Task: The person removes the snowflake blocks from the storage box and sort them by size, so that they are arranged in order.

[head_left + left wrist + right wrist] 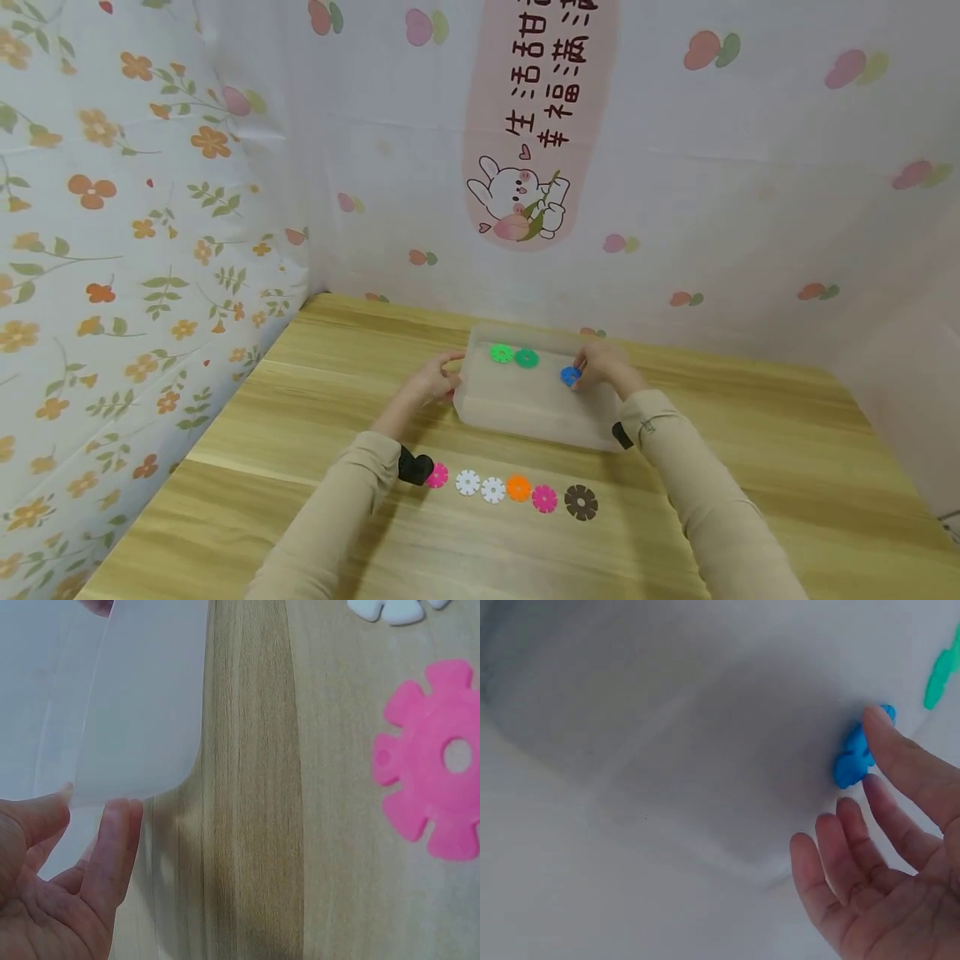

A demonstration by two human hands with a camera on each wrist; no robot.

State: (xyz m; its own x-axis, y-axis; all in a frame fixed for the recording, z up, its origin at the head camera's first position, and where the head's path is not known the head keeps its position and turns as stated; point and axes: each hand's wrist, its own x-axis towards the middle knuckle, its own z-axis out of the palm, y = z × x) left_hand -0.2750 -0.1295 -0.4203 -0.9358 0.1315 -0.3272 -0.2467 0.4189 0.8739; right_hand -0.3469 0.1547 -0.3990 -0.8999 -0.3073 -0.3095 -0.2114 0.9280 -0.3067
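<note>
A translucent plastic box (517, 408) sits on the wooden table. My left hand (431, 383) holds the box's left end; in the left wrist view the thumb lies at the rim and the fingers against the outer wall (150, 697). Over the box's right part, my right hand (606, 367) pinches a blue notched disc (568, 376) between thumb and forefinger, the other fingers spread loosely. The blue disc (851, 761) is tilted in the right wrist view. Inside the box, a light green disc (502, 354) lies beside a darker green disc (527, 358).
In front of the box runs a row of notched discs: a pink disc (437, 476) by the left wrist's black camera (415, 467), white discs (468, 482), an orange disc (518, 488), another pink disc (544, 499) and a brown disc (581, 514). Patterned cloth (375, 167) hangs behind.
</note>
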